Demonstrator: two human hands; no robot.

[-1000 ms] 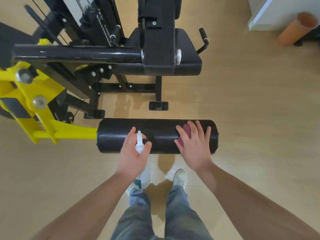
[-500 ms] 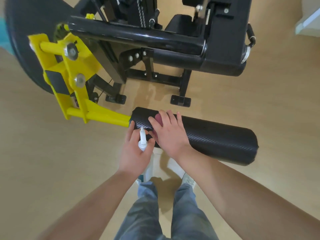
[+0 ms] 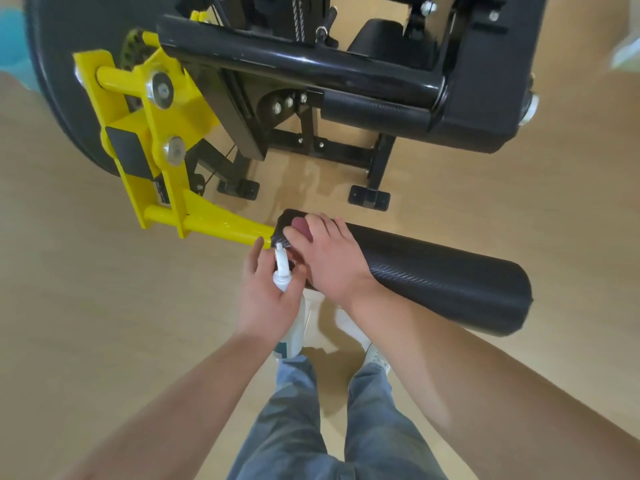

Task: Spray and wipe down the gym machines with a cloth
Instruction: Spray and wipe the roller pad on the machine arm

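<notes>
A black textured roller pad [image 3: 443, 282] juts out on a yellow arm [image 3: 221, 223] of the gym machine. My right hand [image 3: 329, 258] presses a dark red cloth [image 3: 300, 226] onto the pad's left end, beside the yellow arm; most of the cloth is hidden under my fingers. My left hand [image 3: 268, 292] holds a white spray bottle [image 3: 287, 299] upright just in front of that end, nozzle pointing up toward the pad. The bottle's lower body hangs below my palm.
The machine's black frame [image 3: 311, 67], its padded seat block [image 3: 485, 81] and floor feet [image 3: 369, 197] stand beyond the pad. A large black disc [image 3: 59, 84] with a yellow bracket [image 3: 145, 133] sits at the left. Wooden floor surrounds; my legs and shoes are below.
My right hand with the cloth has slid left along the roller pad from its right part to its left end. My left hand with the bottle stayed beside the pad. The view swung left.
</notes>
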